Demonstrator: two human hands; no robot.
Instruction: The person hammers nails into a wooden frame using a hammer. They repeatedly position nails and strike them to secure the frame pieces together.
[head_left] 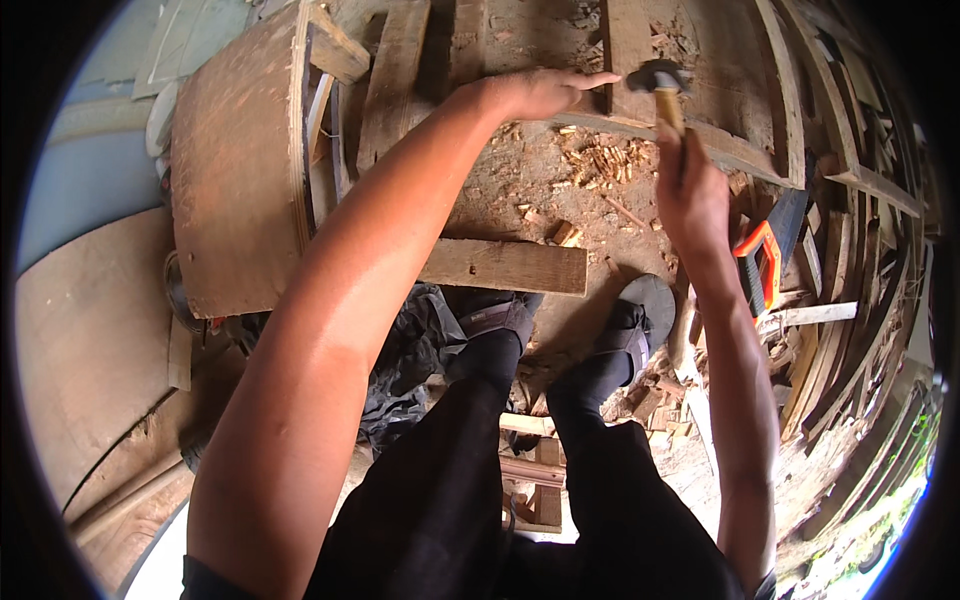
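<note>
The hammer [660, 85] is hanging just above the long curved wooden strip [700, 140], with its dark head close beside the fingertips of my left hand [535, 92]. My right hand [690, 195] is gripping the pale wooden handle low down, fingers closed fully round it, and my left hand is lying flat on the boards on the near-left side of the hammer head, fingers stretched out straight and holding nothing that I can make out; whether a nail is pinched under those fingertips I cannot tell. I am judging that a good strike here calls for short, light taps, with the head coming down square on the strip and the left fingertips drawing back from the hammer before any harder blow. Below the hammer, wood chips [600, 160] are littering the work surface, and a loose plank [505, 265] is lying below those, nearer my feet. Right of the hammer and lower, an orange-handled saw [760, 262] is resting among the offcuts, so I am keeping my swing clear of it.
</note>
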